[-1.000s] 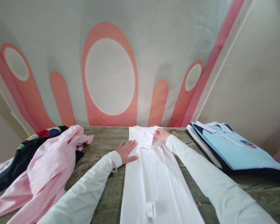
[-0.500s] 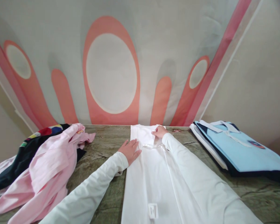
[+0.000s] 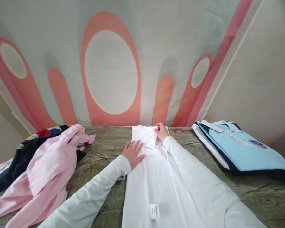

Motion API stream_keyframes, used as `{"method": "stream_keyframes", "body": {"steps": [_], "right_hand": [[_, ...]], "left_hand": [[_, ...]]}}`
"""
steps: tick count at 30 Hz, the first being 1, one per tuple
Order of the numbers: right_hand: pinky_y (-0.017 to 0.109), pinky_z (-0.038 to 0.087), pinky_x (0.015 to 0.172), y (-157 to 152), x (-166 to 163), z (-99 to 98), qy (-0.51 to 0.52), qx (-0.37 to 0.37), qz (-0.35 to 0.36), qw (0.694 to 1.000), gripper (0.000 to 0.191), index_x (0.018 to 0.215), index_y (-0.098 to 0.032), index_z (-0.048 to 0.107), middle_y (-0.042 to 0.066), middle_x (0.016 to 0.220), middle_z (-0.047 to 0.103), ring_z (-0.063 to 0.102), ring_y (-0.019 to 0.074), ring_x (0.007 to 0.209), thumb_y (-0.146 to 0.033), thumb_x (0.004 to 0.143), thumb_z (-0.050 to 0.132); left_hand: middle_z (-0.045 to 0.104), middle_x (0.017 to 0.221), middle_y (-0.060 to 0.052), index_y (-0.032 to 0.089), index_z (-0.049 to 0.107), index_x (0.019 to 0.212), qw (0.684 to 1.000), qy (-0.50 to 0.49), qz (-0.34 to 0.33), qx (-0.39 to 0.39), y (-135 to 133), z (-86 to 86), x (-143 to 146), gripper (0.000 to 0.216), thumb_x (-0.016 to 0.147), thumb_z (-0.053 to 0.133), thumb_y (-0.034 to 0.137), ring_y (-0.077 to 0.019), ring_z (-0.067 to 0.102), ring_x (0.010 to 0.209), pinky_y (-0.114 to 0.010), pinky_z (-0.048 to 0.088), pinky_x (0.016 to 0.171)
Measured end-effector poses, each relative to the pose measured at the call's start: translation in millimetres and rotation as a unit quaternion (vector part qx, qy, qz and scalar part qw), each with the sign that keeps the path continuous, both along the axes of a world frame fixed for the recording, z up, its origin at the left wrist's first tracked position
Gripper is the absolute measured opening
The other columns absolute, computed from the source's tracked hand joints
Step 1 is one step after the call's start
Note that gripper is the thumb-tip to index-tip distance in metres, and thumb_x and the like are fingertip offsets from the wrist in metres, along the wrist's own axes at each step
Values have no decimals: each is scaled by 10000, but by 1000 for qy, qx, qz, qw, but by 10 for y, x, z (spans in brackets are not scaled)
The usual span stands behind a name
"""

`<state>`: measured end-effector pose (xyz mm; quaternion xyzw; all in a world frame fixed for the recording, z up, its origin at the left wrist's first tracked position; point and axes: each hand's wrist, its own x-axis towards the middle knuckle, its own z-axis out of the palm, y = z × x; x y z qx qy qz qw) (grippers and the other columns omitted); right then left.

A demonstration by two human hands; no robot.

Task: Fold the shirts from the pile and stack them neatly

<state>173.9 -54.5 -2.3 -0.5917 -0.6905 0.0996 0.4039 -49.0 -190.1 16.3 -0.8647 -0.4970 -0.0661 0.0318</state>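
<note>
A white garment [image 3: 147,177], its sides folded inward into a long strip, lies along the wooden table toward me. A small white label [image 3: 154,211] shows on its near part. My left hand [image 3: 133,154] rests with spread fingers on the left edge of the cloth. At the far end, my right hand [image 3: 162,131] pinches the edge of a folded-over flap of the garment between thumb and fingers. Its other fingers are partly hidden.
On the left lies a loose heap with a pink garment [image 3: 51,167] over a black one [image 3: 19,161]. A stack of folded clothes, topped by a light blue shirt [image 3: 249,152], sits at the right. A patterned wall panel [image 3: 154,28] rises behind the table [image 3: 104,148].
The view has shifted slightly. My right hand has moved a little up at the far end, still holding the flap's edge. The left hand stays on the cloth, its fingers a little more spread.
</note>
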Motion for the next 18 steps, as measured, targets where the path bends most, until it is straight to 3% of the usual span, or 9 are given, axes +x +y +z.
{"method": "stream_keyframes", "body": {"steps": [6,12,18], "right_hand": [[280,400,776,-3,14,-94,-22,8,9,1000,196,894,-205,513,23,868,566,531,145,793,-138,710,518],[277,400,800,19,26,-124,-27,20,-3,999,268,964,-176,513,63,985,516,521,145,848,-153,697,530],[271,407,758,17,42,-111,-29,17,13,999,192,937,-193,534,22,828,578,537,143,776,-198,750,490]], "left_hand": [[218,1427,-20,305,270,1342,1000,0,-4,-7,-12,45,5,588,840,201,603,-318,179,1285,-531,155,1001],[221,1426,-26,318,264,1342,1000,-4,-8,-9,-21,43,-5,580,837,228,600,-327,170,1284,-547,136,999],[220,1426,-28,333,246,1347,1000,-9,-14,-14,-16,46,-13,580,834,238,603,-333,162,1283,-546,141,996]]}}
